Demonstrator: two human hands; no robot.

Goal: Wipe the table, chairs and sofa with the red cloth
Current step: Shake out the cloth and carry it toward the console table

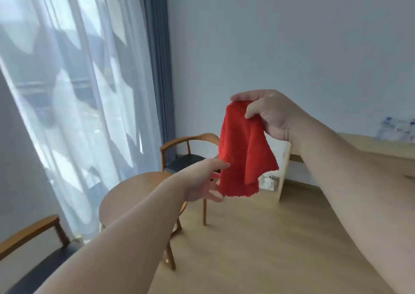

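The red cloth (243,150) hangs in the air in front of me, gripped at its top edge by my right hand (267,112). My left hand (205,181) reaches out below with fingers spread, its fingertips at the cloth's lower left edge. A small round wooden table (139,192) stands beneath my left arm. A wooden armchair with a dark seat (186,152) stands behind the table, and a second such chair (33,248) is at the lower left. No sofa is in view.
Sheer white curtains (74,91) and a blue drape (157,69) cover the window on the left. A light wooden desk (370,145) runs along the right wall with a white leg (284,170). The floor (258,237) is light wood.
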